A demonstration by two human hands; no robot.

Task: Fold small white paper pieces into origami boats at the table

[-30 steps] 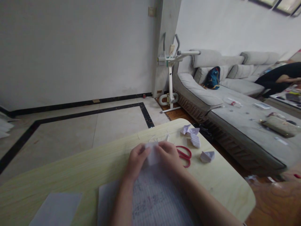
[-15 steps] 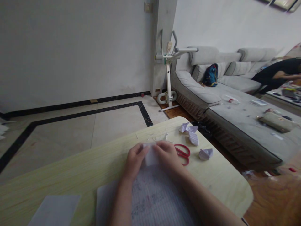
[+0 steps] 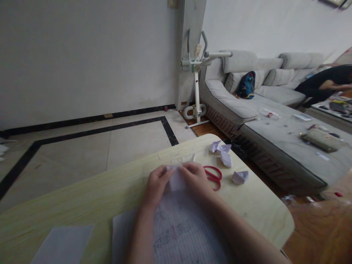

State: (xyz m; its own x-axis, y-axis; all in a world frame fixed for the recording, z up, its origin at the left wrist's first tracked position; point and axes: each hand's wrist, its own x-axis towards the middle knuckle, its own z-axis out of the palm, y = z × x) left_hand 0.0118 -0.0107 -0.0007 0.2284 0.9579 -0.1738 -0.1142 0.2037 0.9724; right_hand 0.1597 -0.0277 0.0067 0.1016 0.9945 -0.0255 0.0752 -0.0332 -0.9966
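Between my two hands is a small piece of white paper (image 3: 176,180), pinched along its far edge. My left hand (image 3: 157,185) is closed on its left side, thumb on top. My right hand (image 3: 194,179) is closed on its right side in the same way, slightly blurred. Under my forearms lies a lined notebook (image 3: 176,234) with writing on it. Red-handled scissors (image 3: 216,178) rest just right of my right hand, their blades hidden behind it. Thin white paper strips (image 3: 184,159) lie beyond my fingertips.
Several folded paper pieces (image 3: 226,158) lie at the table's (image 3: 264,212) far right, one (image 3: 240,177) apart from the others. A white sheet (image 3: 64,244) is at the near left. Past the table stand a grey sofa (image 3: 275,135) and exercise equipment (image 3: 196,80). A person (image 3: 327,82) bends over a low table.
The view has tilted slightly, so most things sit a little higher in it. Both hands keep their pinch on the paper, with hardly any visible movement.
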